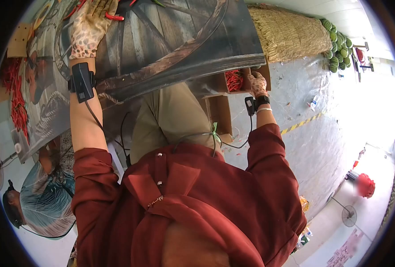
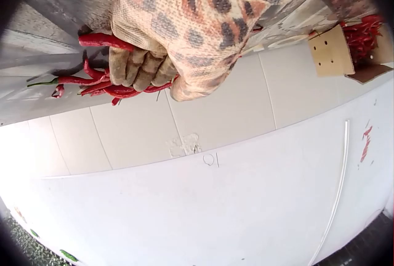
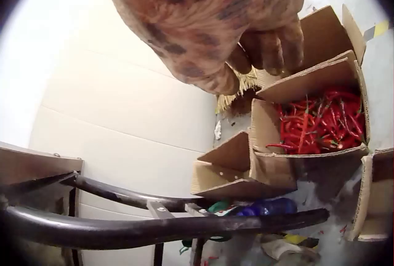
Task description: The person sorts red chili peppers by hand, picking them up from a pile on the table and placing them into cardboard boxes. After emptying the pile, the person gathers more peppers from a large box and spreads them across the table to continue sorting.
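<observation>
Left hand (image 1: 90,29) curls round a red chilli (image 1: 115,17) on the table (image 1: 173,33), right hand (image 1: 257,83) well apart at the chilli box (image 3: 266,132), grip unclear, box likely kept low for easy reach

- Dark table (image 1: 233,38) with a wheel print: loose red chilies (image 2: 79,80) on its far side, toward the left.
- Grey floor (image 1: 291,98): yellow striped tape (image 1: 302,123) at the right.

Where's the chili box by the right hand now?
In the right wrist view, the chili box is at right, just below the right hand; the head view shows it by the edge of the table.
</observation>
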The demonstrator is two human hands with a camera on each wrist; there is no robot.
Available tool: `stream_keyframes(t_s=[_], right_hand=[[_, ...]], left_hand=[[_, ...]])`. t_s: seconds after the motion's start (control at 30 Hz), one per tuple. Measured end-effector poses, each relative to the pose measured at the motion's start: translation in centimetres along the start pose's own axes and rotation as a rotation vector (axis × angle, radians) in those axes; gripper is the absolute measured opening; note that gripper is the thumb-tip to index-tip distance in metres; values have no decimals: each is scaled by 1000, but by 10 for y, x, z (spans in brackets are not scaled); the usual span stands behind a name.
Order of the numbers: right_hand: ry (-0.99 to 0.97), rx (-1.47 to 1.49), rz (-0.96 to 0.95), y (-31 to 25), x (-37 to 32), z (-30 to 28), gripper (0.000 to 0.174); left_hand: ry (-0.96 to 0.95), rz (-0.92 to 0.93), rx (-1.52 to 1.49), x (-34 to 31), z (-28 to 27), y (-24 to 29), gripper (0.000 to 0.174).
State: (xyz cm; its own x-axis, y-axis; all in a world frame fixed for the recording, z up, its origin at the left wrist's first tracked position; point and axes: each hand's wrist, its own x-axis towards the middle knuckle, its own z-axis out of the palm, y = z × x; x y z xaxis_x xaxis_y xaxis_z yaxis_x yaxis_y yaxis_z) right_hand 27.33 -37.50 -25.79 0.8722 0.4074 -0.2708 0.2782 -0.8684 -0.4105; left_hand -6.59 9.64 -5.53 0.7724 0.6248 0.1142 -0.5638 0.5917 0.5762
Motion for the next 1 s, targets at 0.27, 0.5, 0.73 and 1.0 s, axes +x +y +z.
stream_keyframes(t_s=[0.27,0.5,0.73,1.0], right_hand=[[180,670,-118,-45,-24,-69,29],[116,1044,-463,-185,-86,-166,37],[28,1005,-624,-318,-116,-148,37],[-390,1194,-631,-441,-81,-109,32]], left_hand=[[-35,-22,-152,0,-6,1,41],[74,0,-213,-5,15,-9,35],[206,61,-192,-14,39,-11,31],[216,53,-186,-17,44,-10,38]])
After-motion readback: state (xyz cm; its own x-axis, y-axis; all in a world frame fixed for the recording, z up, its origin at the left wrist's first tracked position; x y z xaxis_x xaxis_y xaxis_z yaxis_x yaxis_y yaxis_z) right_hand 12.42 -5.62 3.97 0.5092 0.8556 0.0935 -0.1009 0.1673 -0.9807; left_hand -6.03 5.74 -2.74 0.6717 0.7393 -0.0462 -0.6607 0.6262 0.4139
